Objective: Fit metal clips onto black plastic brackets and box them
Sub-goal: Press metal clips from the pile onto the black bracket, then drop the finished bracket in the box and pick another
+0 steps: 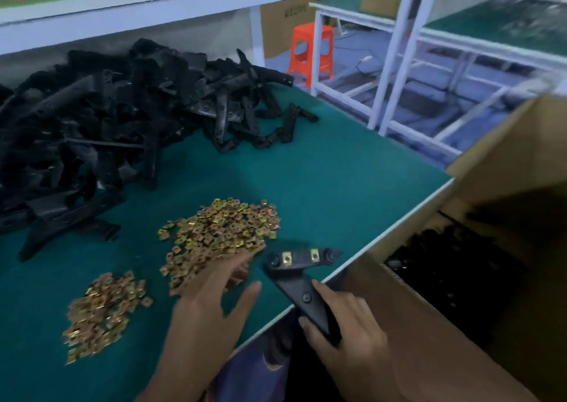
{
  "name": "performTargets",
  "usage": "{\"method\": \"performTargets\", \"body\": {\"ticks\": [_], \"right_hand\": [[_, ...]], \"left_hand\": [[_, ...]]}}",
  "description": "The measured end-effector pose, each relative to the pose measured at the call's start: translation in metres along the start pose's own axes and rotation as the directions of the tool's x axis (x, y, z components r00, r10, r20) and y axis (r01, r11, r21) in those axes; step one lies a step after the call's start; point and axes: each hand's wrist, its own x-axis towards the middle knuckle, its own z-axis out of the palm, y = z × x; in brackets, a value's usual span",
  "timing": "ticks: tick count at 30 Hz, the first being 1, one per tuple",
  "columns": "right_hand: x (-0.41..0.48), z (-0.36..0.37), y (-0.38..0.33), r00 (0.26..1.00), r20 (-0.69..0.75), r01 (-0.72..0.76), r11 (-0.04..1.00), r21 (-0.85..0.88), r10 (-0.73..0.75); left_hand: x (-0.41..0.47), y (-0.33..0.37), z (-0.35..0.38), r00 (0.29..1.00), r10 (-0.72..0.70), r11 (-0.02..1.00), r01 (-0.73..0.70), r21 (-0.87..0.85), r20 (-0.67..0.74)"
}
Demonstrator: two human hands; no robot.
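Green counter [322,171] across the left and middle, its pale front edge running diagonally down toward the lower middle. Open cardboard box [429,334] just beside that edge on the right, dark inside, black parts dimly visible at the bottom. Big tangled heap of black brackets [107,119] on the far left of the counter. Orange stool [310,52] on the floor beyond the far corner. Larger heap of gold clips [227,230] in the near middle of the counter; smaller heap [104,309] to its left, apart from it. Left hand [208,303] low over the near side of the larger heap, fingers spread, tips touching the clips, thumb out to the right. Right hand [346,325] at the counter edge, fingers curled under and thumb on top, gripping the lower end of 1 bracket [294,282]. Upper end of that bracket out over the counter, just right of the larger heap, with 2 clips [287,257] fitted side by side on it.
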Motion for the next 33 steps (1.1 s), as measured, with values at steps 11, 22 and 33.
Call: {"method": "performTargets", "body": {"ticks": [11, 22, 33], "right_hand": [[0.003, -0.111, 0.118, 0.704, -0.066, -0.706, 0.707, 0.049, 0.707], [0.060, -0.039, 0.059, 0.932, 0.196, -0.314, 0.949, 0.023, 0.304], [0.076, 0.080, -0.071, 0.861, 0.447, 0.131, 0.954, 0.269, -0.244]], "left_hand": [[-0.017, 0.003, 0.029, 0.962, -0.210, 0.966, 0.231, -0.115, 0.172], [-0.022, -0.026, -0.008, 0.976, -0.216, 0.976, 0.216, -0.035, -0.011], [0.054, -0.125, -0.089, 0.905, -0.334, 0.885, 0.397, 0.242, -0.264]]}}
